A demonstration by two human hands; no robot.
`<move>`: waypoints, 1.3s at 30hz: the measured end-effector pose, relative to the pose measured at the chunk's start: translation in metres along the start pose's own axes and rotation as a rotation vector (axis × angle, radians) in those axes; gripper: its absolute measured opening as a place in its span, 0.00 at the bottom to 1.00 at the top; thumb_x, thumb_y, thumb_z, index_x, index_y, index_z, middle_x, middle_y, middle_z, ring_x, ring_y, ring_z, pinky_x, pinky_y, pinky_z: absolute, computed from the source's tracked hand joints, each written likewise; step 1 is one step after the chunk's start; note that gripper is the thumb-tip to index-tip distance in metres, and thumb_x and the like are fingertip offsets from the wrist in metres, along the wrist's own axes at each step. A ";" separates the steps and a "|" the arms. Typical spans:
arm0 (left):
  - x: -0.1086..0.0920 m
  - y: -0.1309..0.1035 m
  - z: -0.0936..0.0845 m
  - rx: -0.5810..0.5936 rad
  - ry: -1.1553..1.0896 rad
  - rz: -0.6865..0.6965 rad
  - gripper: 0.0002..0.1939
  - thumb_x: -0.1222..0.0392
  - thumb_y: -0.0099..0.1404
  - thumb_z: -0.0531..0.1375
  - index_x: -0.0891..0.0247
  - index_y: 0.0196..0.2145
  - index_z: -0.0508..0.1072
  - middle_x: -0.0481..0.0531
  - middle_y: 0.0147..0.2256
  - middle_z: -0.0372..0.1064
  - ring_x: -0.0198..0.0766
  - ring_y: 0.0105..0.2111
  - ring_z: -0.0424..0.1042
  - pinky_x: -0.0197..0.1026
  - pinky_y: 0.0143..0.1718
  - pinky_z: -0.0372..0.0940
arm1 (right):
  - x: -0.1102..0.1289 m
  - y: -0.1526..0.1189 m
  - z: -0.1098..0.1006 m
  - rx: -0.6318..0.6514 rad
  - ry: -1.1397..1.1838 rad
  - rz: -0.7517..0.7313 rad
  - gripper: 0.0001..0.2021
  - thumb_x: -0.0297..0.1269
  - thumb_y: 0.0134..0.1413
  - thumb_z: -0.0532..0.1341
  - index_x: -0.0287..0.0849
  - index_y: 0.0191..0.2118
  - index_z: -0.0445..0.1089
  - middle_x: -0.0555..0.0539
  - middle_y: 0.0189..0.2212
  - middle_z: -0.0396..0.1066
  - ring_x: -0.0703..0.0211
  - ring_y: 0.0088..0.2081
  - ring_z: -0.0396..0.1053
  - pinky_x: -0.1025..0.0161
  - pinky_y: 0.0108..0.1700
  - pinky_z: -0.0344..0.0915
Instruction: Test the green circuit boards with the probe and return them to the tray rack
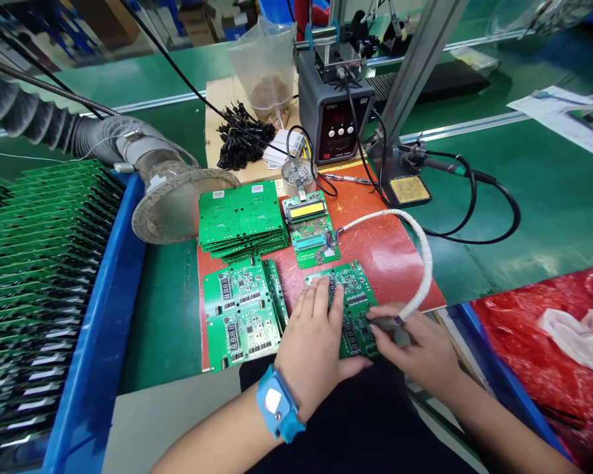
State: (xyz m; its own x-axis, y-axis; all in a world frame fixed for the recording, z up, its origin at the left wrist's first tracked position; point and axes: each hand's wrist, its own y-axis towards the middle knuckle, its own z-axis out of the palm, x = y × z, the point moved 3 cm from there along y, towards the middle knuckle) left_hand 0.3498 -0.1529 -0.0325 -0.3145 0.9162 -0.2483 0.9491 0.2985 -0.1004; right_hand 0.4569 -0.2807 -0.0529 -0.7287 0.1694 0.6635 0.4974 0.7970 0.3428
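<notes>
My left hand (pixel 312 332), with a blue wrist strap (pixel 277 403) on the wrist, lies with outstretched fingers on a green circuit board (pixel 358 284) with digit displays. Pinched in my right hand (pixel 422 342) is the end of a white-wrapped cable (pixel 422 243), held against the right part of that board; its tip is mostly hidden by my fingers. The cable curves back to a programmer board (pixel 309 227) with a yellow screen and a teal socket. Left of my hands lie more boards with displays (pixel 244 309), and behind them a pile of green boards (pixel 240 217).
A soldering station (pixel 333 108) and iron stand (pixel 408 187) stand at the back. A fume duct (pixel 178 201) hangs on the left above a blue bin (pixel 103 289) packed with boards. Red plastic bags (pixel 548 349) fill a bin at right. Black parts (pixel 242 138) lie behind.
</notes>
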 end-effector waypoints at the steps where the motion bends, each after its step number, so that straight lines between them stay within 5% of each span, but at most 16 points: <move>1: 0.000 0.000 0.000 -0.002 -0.003 -0.003 0.54 0.34 0.46 0.67 0.73 0.61 0.59 0.73 0.61 0.54 0.63 0.60 0.58 0.59 0.58 0.60 | 0.000 0.000 0.000 -0.011 -0.004 -0.003 0.10 0.30 0.54 0.60 0.47 0.43 0.69 0.48 0.33 0.77 0.58 0.33 0.76 0.63 0.35 0.75; 30: 0.001 0.001 0.000 -0.010 0.034 0.005 0.56 0.32 0.44 0.66 0.72 0.61 0.60 0.72 0.61 0.57 0.61 0.59 0.60 0.58 0.58 0.60 | 0.000 -0.002 -0.003 0.037 0.042 0.036 0.12 0.29 0.56 0.60 0.46 0.45 0.68 0.48 0.36 0.76 0.58 0.36 0.75 0.64 0.39 0.74; 39: -0.004 0.007 0.005 0.016 0.042 -0.021 0.68 0.21 0.35 0.60 0.74 0.63 0.56 0.75 0.63 0.50 0.67 0.59 0.57 0.61 0.57 0.58 | 0.000 -0.002 -0.003 0.031 0.022 0.020 0.11 0.29 0.55 0.61 0.46 0.45 0.67 0.48 0.36 0.76 0.60 0.36 0.75 0.66 0.41 0.73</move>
State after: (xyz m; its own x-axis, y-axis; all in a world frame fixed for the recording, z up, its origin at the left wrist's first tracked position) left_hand 0.3577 -0.1560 -0.0365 -0.3327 0.9203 -0.2057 0.9419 0.3134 -0.1210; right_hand 0.4572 -0.2843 -0.0520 -0.7076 0.1732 0.6850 0.4968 0.8113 0.3082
